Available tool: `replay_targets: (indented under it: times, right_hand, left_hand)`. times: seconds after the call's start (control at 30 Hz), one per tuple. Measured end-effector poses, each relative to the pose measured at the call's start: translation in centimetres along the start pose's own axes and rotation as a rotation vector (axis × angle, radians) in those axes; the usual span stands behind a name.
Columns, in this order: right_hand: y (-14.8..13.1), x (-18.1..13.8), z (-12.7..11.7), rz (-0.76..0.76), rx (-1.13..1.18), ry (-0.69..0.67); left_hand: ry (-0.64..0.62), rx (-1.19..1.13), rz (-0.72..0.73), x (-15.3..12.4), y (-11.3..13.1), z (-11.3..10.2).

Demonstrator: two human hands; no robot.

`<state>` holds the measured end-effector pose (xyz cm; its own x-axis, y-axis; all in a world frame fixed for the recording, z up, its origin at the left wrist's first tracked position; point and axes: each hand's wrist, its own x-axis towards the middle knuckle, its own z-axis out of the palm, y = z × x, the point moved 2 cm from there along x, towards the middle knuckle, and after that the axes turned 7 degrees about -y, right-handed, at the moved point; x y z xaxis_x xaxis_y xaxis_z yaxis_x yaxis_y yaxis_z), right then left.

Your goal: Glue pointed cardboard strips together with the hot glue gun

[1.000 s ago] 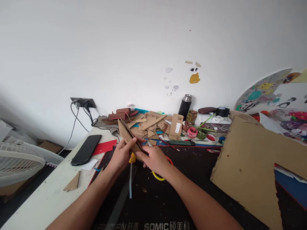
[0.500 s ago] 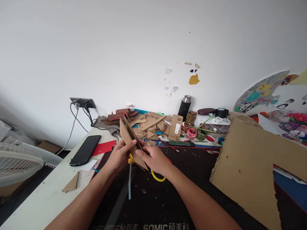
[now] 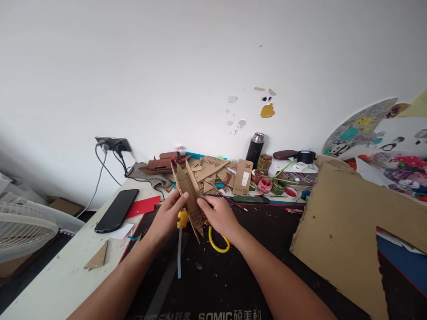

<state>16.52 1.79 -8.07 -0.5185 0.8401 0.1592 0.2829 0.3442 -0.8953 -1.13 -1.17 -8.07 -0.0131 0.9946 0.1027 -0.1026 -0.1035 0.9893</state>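
Observation:
Between both hands a folded cardboard piece (image 3: 191, 193) is held up over the dark mat, its long side walls standing apart like a narrow trough, with printing on its inner face near the lower end. My left hand (image 3: 171, 212) grips the left wall, thumb over the edge. On the right wall, my right hand (image 3: 217, 213) pinches the edge with its thumb on top. Just below lie a yellow glue gun (image 3: 182, 219), partly hidden, with a clear glue stick (image 3: 179, 258) sticking out of it, and a yellow ring-shaped handle (image 3: 219, 249).
Cardboard scraps (image 3: 210, 171) are heaped at the back, beside a brown model boat (image 3: 160, 165). A black flask (image 3: 255, 149) and paint jars (image 3: 266, 184) stand to their right. A large cardboard sheet (image 3: 336, 231) covers the right side. A phone (image 3: 116, 210) lies left.
The cardboard piece has turned so that its inner face now shows, and its two walls have spread apart. Both hands still hold it. The view has shifted slightly.

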Motion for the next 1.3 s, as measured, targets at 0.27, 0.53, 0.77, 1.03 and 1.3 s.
replay_targets:
  times: [0.27, 0.53, 0.77, 1.03, 1.3]
  right_hand:
    - [0.3, 0.0, 0.2, 0.034, 0.206, -0.055]
    - [0.3, 0.1, 0.3, 0.145, 0.419, -0.145]
    - [0.0, 0.2, 0.0, 0.171, 0.555, -0.232]
    - [1.4, 0.5, 1.0, 0.193, 0.549, -0.22]
    - [1.3, 0.5, 1.1, 0.178, 0.536, -0.212]
  left_hand:
    - [0.032, 0.184, 0.002, 0.3, 0.0, -0.5]
    - [-0.011, 0.276, 0.026, 0.1, 0.2, -0.3]
    - [-0.057, 0.189, -0.027, 0.2, 0.2, -0.4]
    - [-0.072, 0.267, -0.031, -0.2, 0.4, 0.3]
    - [-0.038, 0.331, -0.018, -0.6, 0.5, 0.7]
